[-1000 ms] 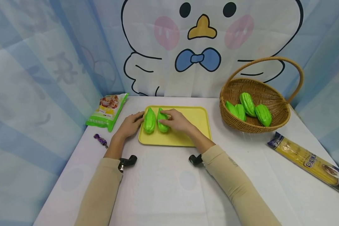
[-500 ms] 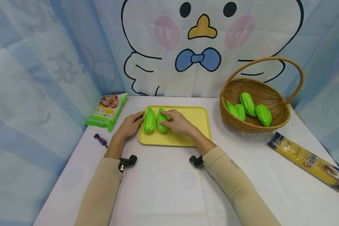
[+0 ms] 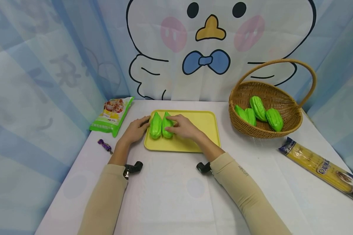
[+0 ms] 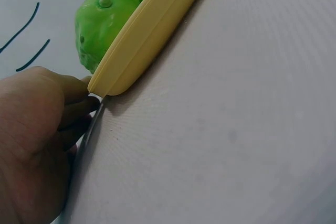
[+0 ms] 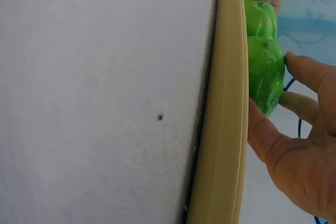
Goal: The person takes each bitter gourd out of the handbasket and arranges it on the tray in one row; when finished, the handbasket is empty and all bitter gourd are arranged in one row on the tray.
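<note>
Two glossy green bitter melons lie side by side on a yellow tray [image 3: 194, 143]: the left bitter melon [image 3: 155, 126] and the right bitter melon [image 3: 166, 133], with hardly a gap between them. My right hand [image 3: 183, 126] holds the right one by its right side, thumb and fingers spread along it; the right wrist view shows this melon [image 5: 264, 69] between them. At the tray's left edge rests my left hand [image 3: 136, 130], fingers loosely bent against the rim. In the left wrist view the tray corner [image 4: 118, 77] meets those fingertips.
A wicker basket [image 3: 238, 125] with several more bitter melons stands at the back right. In front of it lies a yellow pack of pasta [image 3: 320, 166]. A green snack bag [image 3: 110, 115] and a purple wrapped candy [image 3: 105, 146] lie on the left.
The right bitter melon has slid slightly left, towards the other one, with my right hand on it. My left hand has stayed at the tray edge.
</note>
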`<state>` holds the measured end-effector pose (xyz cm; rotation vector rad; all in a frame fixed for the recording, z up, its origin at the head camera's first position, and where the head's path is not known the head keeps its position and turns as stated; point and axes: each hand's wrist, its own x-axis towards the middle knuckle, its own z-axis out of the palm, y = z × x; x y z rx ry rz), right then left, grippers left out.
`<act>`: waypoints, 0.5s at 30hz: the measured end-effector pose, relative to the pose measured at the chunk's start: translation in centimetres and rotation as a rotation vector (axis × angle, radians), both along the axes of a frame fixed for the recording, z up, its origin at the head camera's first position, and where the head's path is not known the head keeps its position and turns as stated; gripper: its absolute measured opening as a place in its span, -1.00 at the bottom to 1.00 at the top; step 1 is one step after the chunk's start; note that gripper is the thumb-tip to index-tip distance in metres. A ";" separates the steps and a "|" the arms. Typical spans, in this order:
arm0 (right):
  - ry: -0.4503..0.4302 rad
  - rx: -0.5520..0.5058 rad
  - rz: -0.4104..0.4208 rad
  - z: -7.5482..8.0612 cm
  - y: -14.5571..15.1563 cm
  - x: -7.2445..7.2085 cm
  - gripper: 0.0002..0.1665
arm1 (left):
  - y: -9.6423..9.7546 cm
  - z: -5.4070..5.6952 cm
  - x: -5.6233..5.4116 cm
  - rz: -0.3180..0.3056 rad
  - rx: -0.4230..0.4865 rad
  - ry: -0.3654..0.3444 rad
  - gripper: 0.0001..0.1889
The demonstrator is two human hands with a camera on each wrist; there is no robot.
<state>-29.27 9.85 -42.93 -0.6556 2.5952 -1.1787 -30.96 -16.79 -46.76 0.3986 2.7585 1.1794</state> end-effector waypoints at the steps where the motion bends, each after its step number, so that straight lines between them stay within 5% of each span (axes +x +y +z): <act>1: -0.001 0.000 0.001 0.0 0.0 0.0 -0.26 | 0.0 0.0 0.0 -0.002 0.001 0.002 -0.45; 15: -0.023 -0.015 0.010 -0.1 0.2 0.0 -0.23 | 0.1 0.0 0.1 0.015 0.000 -0.010 -0.45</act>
